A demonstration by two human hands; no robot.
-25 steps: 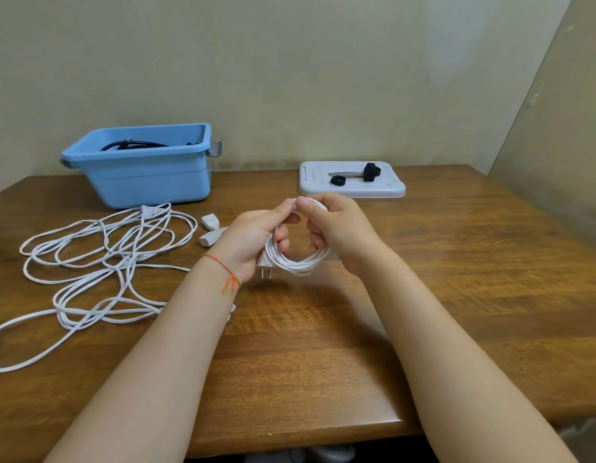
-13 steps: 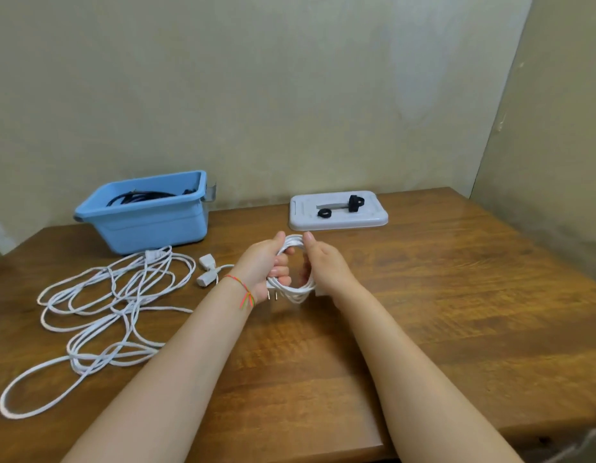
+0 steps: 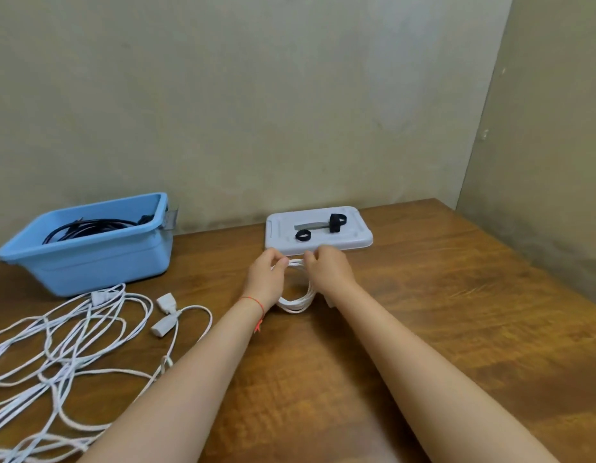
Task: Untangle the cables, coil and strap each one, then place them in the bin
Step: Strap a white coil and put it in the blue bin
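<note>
Between both hands (image 3: 301,274), white coiled cable (image 3: 296,300)

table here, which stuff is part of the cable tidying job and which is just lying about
Part of the job:
- white cable coil, held by left hand and right hand
- loose white cables
- blue bin with black cables inside
- black straps on the white lid

Just lying about:
- grey strip on the lid; its use is unclear
</note>
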